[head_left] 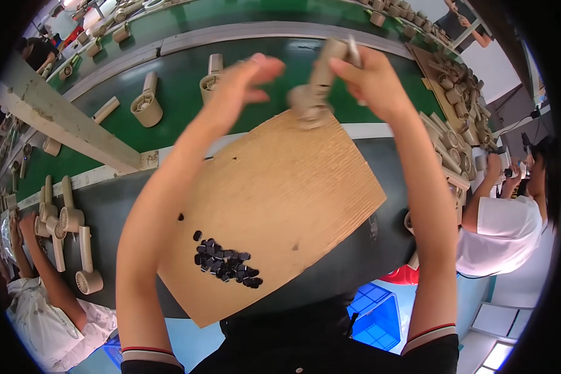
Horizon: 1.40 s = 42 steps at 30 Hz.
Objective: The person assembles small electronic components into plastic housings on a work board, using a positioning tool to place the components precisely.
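My right hand (375, 78) is closed round the handle of a beige hair-dryer-shaped housing (320, 75). The round head of the housing hangs low, over the far edge of a cardboard sheet (274, 193), and is smeared by motion. A thin silvery strip (354, 51) shows by the fingers of that hand; its kind is unclear. To the left, my left hand (238, 87) is raised over the green belt with its fingers apart and nothing in it. On the near left part of the cardboard lies a pile of small black pieces (224, 260), with a few loose ones beside it.
Similar beige housings stand on the green belt (181, 93) and at the dark table's left end (88, 280). More are heaped at the right (461, 93). A pale post (75, 118) rises at left. People sit on both sides. A blue crate (375, 318) is below the table.
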Tool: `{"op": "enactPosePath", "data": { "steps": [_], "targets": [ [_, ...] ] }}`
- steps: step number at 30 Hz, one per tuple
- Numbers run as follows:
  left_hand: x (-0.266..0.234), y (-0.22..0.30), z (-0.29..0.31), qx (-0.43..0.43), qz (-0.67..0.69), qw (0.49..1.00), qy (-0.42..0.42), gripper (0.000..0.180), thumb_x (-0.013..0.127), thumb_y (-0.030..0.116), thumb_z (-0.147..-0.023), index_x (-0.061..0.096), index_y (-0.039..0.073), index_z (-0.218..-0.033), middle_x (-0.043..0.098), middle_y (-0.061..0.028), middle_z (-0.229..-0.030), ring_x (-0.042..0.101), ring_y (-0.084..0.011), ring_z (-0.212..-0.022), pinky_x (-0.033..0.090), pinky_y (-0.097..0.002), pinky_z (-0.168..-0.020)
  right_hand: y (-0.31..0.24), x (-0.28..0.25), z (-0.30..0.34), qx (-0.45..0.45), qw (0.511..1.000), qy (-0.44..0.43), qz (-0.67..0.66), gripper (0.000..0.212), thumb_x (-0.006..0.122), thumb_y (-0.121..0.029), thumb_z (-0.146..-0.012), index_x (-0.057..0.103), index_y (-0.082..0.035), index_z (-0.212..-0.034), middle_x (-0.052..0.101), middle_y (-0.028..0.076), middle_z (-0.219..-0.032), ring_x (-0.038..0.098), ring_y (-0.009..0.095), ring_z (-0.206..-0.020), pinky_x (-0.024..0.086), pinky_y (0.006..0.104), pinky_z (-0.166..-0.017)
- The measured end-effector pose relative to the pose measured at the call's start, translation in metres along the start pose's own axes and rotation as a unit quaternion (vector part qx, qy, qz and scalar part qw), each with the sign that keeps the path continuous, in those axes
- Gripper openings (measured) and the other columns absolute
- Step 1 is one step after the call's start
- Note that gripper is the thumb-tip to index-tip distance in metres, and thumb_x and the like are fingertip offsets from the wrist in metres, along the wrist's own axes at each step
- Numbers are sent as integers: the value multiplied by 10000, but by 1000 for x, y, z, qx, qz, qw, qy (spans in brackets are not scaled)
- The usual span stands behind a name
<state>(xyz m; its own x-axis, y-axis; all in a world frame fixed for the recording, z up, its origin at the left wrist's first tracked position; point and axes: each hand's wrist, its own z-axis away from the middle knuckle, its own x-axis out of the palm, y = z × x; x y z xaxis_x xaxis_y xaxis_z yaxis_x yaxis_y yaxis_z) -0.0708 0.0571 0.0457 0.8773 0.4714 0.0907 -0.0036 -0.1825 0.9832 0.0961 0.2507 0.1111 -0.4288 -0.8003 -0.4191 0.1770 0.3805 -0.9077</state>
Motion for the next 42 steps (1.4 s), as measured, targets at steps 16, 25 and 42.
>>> {"op": "enactPosePath", "data": {
  "steps": [16,25,42],
  "targets": [
    [8,-27,57,-186,252,946,85,548,385,520,-1006,514,15,-1176,642,-143,-761,664,-252,-711,518,-360,-669,20,190,207,-244,931,-167,215,387,652,-30,-734,641,-30,-1121,571,70,-1033,649,226,-856,546,333,-713],
    [36,-34,60,-61,76,995,-25,532,388,386,-1034,452,-16,-1376,573,-56,-1123,521,-121,-980,427,-271,-892,20,111,144,-79,992,64,72,222,585,71,-857,673,-21,-1039,677,83,-943,667,174,-893,538,295,-757],
    [46,-28,76,-51,7,997,-65,526,345,299,-1049,329,-13,-1472,518,-99,-1321,534,-131,-1107,434,-267,-950,41,121,110,-104,973,205,-31,125,693,27,-839,703,-23,-953,654,59,-913,623,134,-795,489,242,-692]
  ]
}}
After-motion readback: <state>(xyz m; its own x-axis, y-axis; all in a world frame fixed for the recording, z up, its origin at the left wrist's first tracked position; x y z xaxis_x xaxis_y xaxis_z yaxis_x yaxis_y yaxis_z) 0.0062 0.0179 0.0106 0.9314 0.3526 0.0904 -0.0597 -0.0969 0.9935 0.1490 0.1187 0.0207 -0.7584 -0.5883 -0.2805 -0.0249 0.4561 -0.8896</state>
